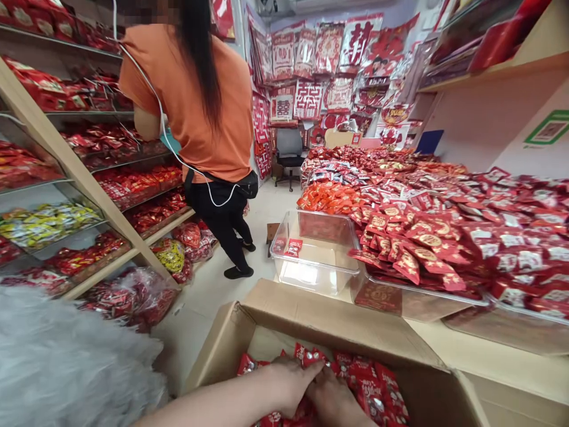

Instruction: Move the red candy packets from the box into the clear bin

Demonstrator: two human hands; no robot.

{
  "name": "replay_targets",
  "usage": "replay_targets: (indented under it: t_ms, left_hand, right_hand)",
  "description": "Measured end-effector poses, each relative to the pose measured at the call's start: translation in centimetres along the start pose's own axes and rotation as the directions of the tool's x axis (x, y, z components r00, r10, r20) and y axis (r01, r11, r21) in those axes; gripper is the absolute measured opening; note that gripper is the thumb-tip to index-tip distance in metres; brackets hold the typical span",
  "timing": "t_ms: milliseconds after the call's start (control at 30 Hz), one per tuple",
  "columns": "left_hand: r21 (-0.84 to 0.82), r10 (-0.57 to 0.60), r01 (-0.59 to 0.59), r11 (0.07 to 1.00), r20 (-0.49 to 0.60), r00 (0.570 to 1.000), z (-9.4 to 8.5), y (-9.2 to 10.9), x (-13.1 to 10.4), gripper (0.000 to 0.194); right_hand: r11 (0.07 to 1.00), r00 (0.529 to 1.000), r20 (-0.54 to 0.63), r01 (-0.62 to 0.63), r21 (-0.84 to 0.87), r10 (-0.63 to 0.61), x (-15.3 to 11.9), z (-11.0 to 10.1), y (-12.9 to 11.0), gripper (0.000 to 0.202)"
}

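Just in front of me, an open cardboard box [306,302] holds a heap of small red packets [371,385] with pale printing. Both of my hands are down inside it, side by side and touching the packets. My left hand [291,379] comes in from the left, its thumb stretched towards the other hand and its fingers bent down out of sight. Close against it, my right hand [329,391] points down into the heap, with its fingertips hidden. Whether either hand grips a packet cannot be seen.
Beyond the box stands a clear plastic bin [315,279] with a few red packets. Piled red packets [413,237] fill bins on the right. A person in an orange top [195,112] stands by the left shelves [146,249]. White fluffy material [66,356] lies lower left.
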State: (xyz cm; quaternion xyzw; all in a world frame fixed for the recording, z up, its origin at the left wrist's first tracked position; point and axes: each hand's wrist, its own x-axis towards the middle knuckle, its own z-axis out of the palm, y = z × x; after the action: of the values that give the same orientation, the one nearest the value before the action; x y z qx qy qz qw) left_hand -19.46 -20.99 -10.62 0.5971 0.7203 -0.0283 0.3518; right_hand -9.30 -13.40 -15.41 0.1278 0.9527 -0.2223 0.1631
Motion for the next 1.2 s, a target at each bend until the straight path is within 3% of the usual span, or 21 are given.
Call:
replay_targets:
  t_ms: [100, 167, 233, 300, 333, 400, 467, 500, 600, 667, 700, 733, 867, 933, 1000, 1067, 1133, 1200]
  left_hand:
    - [-0.052, -0.027, 0.031, 0.998, 0.073, 0.997, -1.8, 0.1, -0.4, 0.101]
    - [-0.155, -0.006, 0.02, 0.988, 0.088, 0.996, -3.5, -0.1, -1.1, 0.091]
    - [-0.34, 0.087, -0.061, 0.939, 0.06, 0.994, -5.1, 0.0, -1.8, 0.082]
    - [-0.621, 0.242, -0.196, 0.759, -0.01, 0.97, -5.8, 0.8, -2.4, 0.079]
    - [-0.763, 0.303, -0.248, 0.597, -0.071, 0.95, -5.8, 1.5, -2.6, 0.077]
    - [-0.931, 0.315, -0.301, 0.205, -0.229, 0.921, -5.5, 3.4, -2.8, 0.07]
    - [-0.938, 0.235, -0.327, -0.116, -0.346, 0.909, -5.0, 5.4, -2.9, 0.065]
    - [-0.916, 0.2, -0.34, -0.213, -0.381, 0.902, -5.0, 6.2, -2.9, 0.064]
    - [-0.868, 0.145, -0.368, -0.333, -0.433, 0.89, -5.6, 7.4, -3.2, 0.058]
    - [-0.853, 0.08, -0.386, -0.352, -0.439, 0.895, -6.4, 7.2, -3.3, 0.05]
    - [-0.847, 0.032, -0.392, -0.36, -0.431, 0.902, -6.8, 7.0, -3.3, 0.046]
    - [-0.841, -0.021, -0.398, -0.366, -0.42, 0.907, -7.1, 6.7, -3.3, 0.041]
    - [-0.829, -0.154, -0.436, -0.35, -0.408, 0.9, -7.8, 6.0, -3.3, 0.025]
    - [-0.823, -0.145, -0.448, -0.348, -0.425, 0.893, -7.9, 5.7, -3.3, 0.019]
    - [-0.816, -0.125, -0.457, -0.353, -0.443, 0.888, -7.9, 5.4, -3.3, 0.021]
    - [-0.8, -0.113, -0.487, -0.351, -0.481, 0.87, -7.8, 5.2, -3.3, 0.028]
    - [-0.79, -0.117, -0.53, -0.309, -0.521, 0.845, -7.7, 5.0, -3.2, 0.034]
    - [-0.791, -0.143, -0.561, -0.243, -0.542, 0.828, -7.5, 5.1, -3.1, 0.032]
  right_hand:
    - [1.0, 1.0, 0.023, 0.013, -0.01, -0.013, -0.7, -1.9, 0.0, 0.046]
    - [0.996, 0.998, -0.06, 0.035, 0.087, -0.03, -1.6, -4.0, 0.0, 0.029]
    - [0.965, 0.98, -0.198, 0.08, 0.249, -0.03, -2.8, -6.4, -0.1, 0.017]
    - [0.878, 0.954, -0.299, 0.14, 0.458, 0.004, -4.2, -8.6, -0.4, 0.015]
    - [0.808, 0.943, -0.331, 0.164, 0.566, 0.041, -4.8, -9.5, -0.7, 0.015]
    - [0.67, 0.914, -0.375, 0.183, 0.72, 0.154, -5.6, -10.7, -1.2, 0.018]
    - [0.61, 0.846, -0.45, 0.2, 0.766, 0.287, -5.9, -11.4, -1.7, 0.022]
    - [0.61, 0.797, -0.501, 0.22, 0.762, 0.338, -5.9, -11.6, -1.9, 0.024]
    - [0.665, 0.613, -0.673, 0.302, 0.683, 0.413, -5.9, -12.3, -2.1, 0.021]
    - [0.749, 0.492, -0.78, 0.326, 0.576, 0.386, -6.1, -12.6, -1.9, 0.02]
    - [0.791, 0.456, -0.82, 0.327, 0.517, 0.347, -6.3, -12.8, -1.7, 0.019]
    - [0.825, 0.451, -0.845, 0.331, 0.458, 0.288, -6.5, -12.8, -1.5, 0.02]
    - [0.893, 0.555, -0.832, 0.379, 0.242, -0.01, -6.9, -12.2, -0.8, 0.046]
    - [0.907, 0.532, -0.844, 0.388, 0.165, -0.074, -6.8, -11.8, -0.8, 0.048]
    - [0.885, 0.52, -0.854, 0.403, 0.233, -0.012, -6.6, -11.6, -1.0, 0.038]
    - [0.767, 0.584, -0.797, 0.437, 0.47, 0.156, -6.5, -11.6, -1.4, 0.028]
    - [0.535, 0.686, -0.649, 0.431, 0.727, 0.329, -6.6, -11.8, -1.7, 0.02]
    - [0.303, 0.779, -0.48, 0.381, 0.873, 0.404, -6.7, -12.1, -1.9, 0.022]
